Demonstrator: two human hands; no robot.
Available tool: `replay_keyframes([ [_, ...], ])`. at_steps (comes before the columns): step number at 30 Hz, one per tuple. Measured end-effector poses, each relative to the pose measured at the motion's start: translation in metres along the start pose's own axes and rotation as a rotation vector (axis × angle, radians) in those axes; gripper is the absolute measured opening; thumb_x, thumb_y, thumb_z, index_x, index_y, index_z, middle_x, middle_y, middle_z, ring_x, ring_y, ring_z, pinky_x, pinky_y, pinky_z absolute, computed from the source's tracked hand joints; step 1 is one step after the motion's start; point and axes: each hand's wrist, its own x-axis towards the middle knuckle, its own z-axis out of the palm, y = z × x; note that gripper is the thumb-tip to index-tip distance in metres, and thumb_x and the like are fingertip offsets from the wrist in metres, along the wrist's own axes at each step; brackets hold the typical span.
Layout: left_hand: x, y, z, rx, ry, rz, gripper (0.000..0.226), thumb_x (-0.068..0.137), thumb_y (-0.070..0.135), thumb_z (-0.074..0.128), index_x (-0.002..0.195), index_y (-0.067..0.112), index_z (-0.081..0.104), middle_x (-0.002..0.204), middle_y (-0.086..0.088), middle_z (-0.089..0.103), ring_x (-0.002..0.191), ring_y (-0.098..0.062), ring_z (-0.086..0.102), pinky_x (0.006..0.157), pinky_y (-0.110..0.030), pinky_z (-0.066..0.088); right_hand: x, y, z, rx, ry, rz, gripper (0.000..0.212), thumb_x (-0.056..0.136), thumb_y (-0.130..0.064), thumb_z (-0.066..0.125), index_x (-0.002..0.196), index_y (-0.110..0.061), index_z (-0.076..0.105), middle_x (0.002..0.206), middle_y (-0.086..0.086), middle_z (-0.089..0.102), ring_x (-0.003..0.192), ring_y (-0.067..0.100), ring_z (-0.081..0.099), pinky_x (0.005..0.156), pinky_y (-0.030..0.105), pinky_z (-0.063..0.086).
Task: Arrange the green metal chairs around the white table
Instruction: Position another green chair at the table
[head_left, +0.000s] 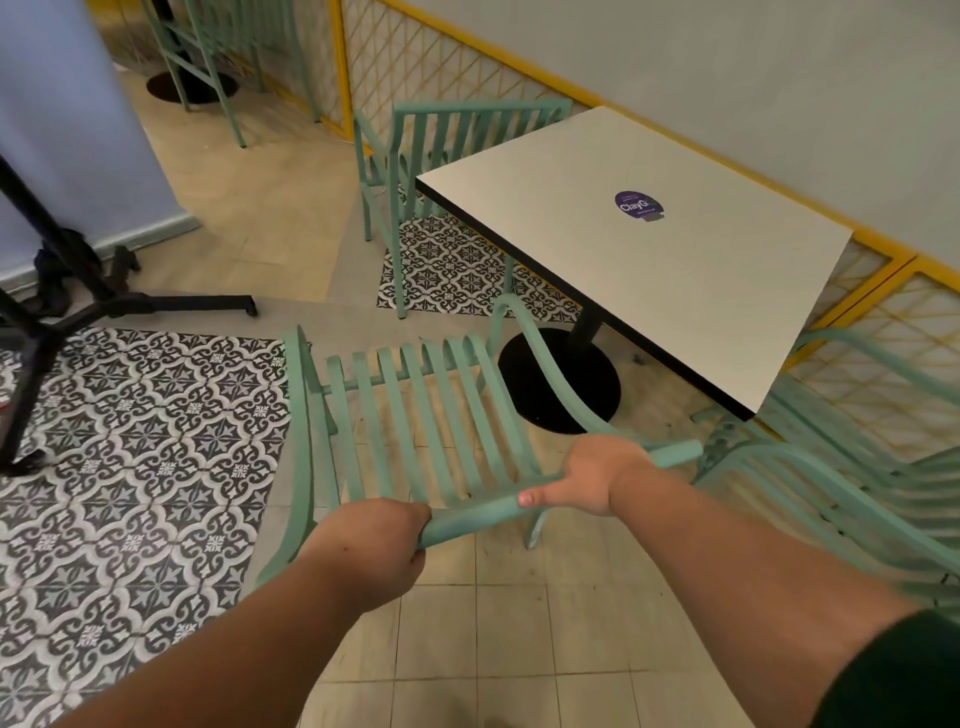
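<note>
As recorded from the head view, both hands grip the top rail of one green metal chair (415, 415). The left hand (374, 540) has its fingers curled round the rail near its left end. The right hand (597, 478) has its fingers wrapped over the rail further right, with the thumb laid along the front. This chair sits at the near side of the white surface (675, 291), its slatted seat pointing toward the black round base (561, 384); whether all legs rest on the floor cannot be told. A second green chair (415, 150) stands at the far left end of the surface. A third green chair (857, 493), blurred, is just right of the held one. A purple round sticker (638, 206) lies on the surface. A yellow-framed lattice fence (426, 67) runs behind.
</note>
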Motion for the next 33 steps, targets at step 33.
replay_keyframes([
  [33,0.01,-0.099,-0.028,0.235,-0.037,0.132,0.024,0.084,0.052,0.045,0.094,0.034,0.057,0.084,0.009,0.063,0.078,-0.014,0.062,0.071,-0.034,0.055,-0.027,-0.078,0.012,0.131,-0.06,0.089,0.114,0.042,-0.115,0.02,0.076,-0.016,0.066,0.075,-0.003,0.066,0.076,0.018,0.07,0.071,0.034,0.059],
])
